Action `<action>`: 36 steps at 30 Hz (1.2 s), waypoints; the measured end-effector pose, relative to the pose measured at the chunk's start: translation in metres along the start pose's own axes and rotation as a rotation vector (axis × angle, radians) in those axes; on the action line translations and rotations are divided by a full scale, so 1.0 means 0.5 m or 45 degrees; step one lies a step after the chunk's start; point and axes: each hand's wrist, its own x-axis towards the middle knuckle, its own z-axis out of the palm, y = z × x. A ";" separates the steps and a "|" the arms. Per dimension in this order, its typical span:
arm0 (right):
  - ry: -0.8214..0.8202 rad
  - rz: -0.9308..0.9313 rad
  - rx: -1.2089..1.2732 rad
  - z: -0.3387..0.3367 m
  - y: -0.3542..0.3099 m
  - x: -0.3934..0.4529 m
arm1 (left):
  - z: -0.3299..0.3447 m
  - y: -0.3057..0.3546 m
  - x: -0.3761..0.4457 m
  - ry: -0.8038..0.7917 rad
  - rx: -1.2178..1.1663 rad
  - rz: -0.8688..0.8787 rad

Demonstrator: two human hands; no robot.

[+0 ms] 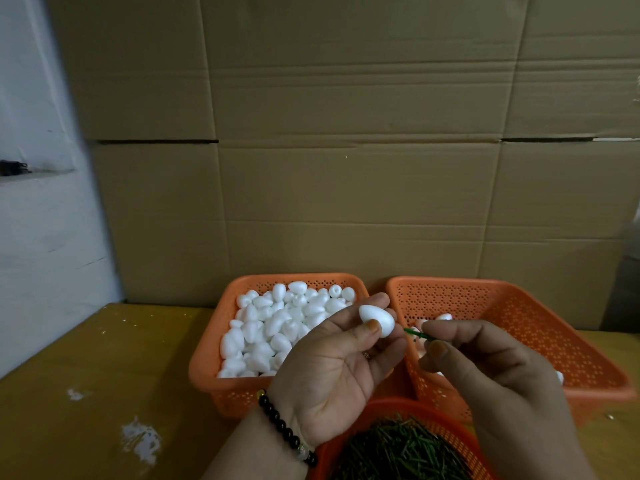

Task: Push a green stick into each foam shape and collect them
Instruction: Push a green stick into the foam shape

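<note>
On the left, a basket (207, 372) full of white foam shapes (277, 327) is seen on the tabletop (86, 393). One foam egg (375, 318) is pinched by the left hand (332, 368), just above that basket's right edge. A green stick (417, 335) is pinched by the right hand (485, 368), its tip just beside the egg but not yet in it. The pushing step seems about to be done; the tip must be lined up and pressed in. The right basket (519, 306) is partly hidden by the hands, so the shapes in it cannot be counted. The stick basket (408, 407) is cut off below.
</note>
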 end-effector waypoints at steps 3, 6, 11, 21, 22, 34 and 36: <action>0.015 -0.067 -0.031 0.003 0.002 0.000 | 0.004 0.000 -0.004 0.004 -0.013 -0.011; 0.074 -0.145 -0.175 -0.001 0.013 0.000 | 0.006 -0.002 -0.006 0.001 -0.037 -0.025; 0.147 -0.349 -0.506 -0.006 0.027 -0.001 | 0.008 -0.005 -0.010 0.002 -0.059 -0.060; 0.137 -0.608 -0.879 -0.010 0.037 -0.001 | 0.005 -0.007 -0.013 -0.050 0.083 -0.041; 0.129 -0.616 -0.891 -0.010 0.037 0.000 | 0.005 -0.008 -0.013 -0.051 0.090 -0.038; 0.140 -0.626 -0.911 -0.011 0.045 0.003 | 0.008 -0.016 -0.018 -0.050 0.101 -0.029; 0.158 -0.611 -0.911 -0.012 0.047 0.003 | 0.007 -0.018 -0.018 -0.046 0.105 -0.031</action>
